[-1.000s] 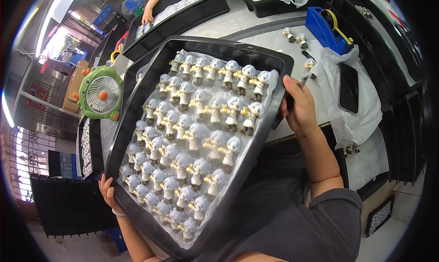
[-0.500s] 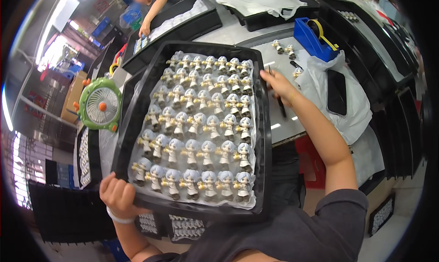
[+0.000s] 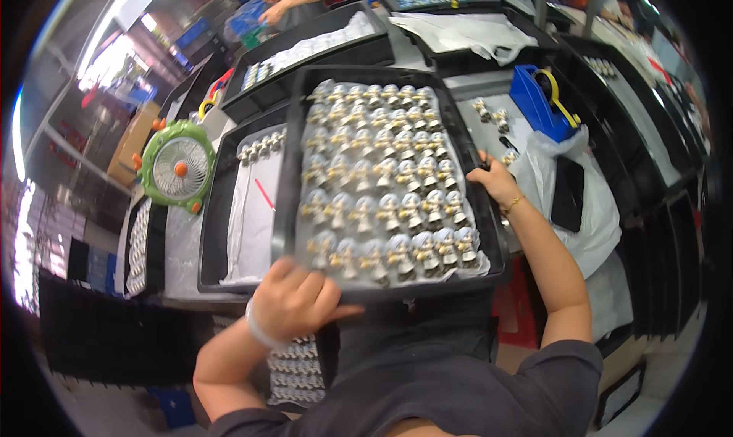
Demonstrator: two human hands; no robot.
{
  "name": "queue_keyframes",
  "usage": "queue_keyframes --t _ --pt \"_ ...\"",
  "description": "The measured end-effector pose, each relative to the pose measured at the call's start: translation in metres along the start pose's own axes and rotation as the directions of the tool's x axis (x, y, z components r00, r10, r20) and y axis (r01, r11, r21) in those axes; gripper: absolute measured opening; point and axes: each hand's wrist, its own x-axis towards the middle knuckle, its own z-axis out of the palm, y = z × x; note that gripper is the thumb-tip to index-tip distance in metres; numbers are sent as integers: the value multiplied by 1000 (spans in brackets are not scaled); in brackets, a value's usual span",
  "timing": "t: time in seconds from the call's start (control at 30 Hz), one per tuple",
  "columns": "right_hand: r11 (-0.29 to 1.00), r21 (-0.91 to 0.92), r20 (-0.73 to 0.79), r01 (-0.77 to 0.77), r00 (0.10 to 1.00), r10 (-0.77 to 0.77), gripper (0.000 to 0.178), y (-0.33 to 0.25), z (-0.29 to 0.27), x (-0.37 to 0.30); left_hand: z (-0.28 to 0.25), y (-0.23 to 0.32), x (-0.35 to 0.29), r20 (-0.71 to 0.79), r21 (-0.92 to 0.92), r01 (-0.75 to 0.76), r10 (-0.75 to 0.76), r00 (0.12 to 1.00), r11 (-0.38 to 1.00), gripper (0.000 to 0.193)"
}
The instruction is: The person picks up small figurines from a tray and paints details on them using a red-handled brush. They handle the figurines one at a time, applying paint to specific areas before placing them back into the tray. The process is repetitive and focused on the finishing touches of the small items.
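Observation:
I hold a black plastic tray tilted in front of me. Rows of small figurines with pale hair and white clothes lie in it on a clear liner. My left hand, blurred a little, is closed on the tray's near left rim. My right hand grips the right side, and a short dark piece shows at its fingers. Under the held tray's left side, a second black tray rests on the table. It has white paper, a row of figurines and a thin red stick.
A green fan stands at the left. To the right are loose figurines, a blue tape dispenser, a white plastic bag and a black phone. Across the table a person works behind another black tray.
Both my hands have shifted the tray to the right, its near edge rising in view. The second tray at the left is now uncovered. The person's arm opposite has pulled back from the far tray.

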Motion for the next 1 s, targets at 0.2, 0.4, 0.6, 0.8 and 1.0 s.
queue_keyframes --t 0.2,0.4,0.6,0.8,1.0 --pt "998 14 37 61 997 -62 44 -5 -22 21 24 7 11 -159 10 26 -24 987 1000 42" --pt "980 -89 28 176 984 -174 48 0 -35 -16 32 24 -2 -236 -75 16 -33 971 997 37" --pt "951 -286 -26 116 991 -129 50 -13 -76 -14 75 23 4 -238 -250 14 -76 968 968 33" --pt "903 -375 -34 209 971 -239 48 -3 -90 10 92 13 7 -248 -293 82 -159 956 953 36" --pt "899 -381 -14 218 970 -241 47 -14 -68 5 96 21 -10 -167 -315 239 -301 939 919 34"
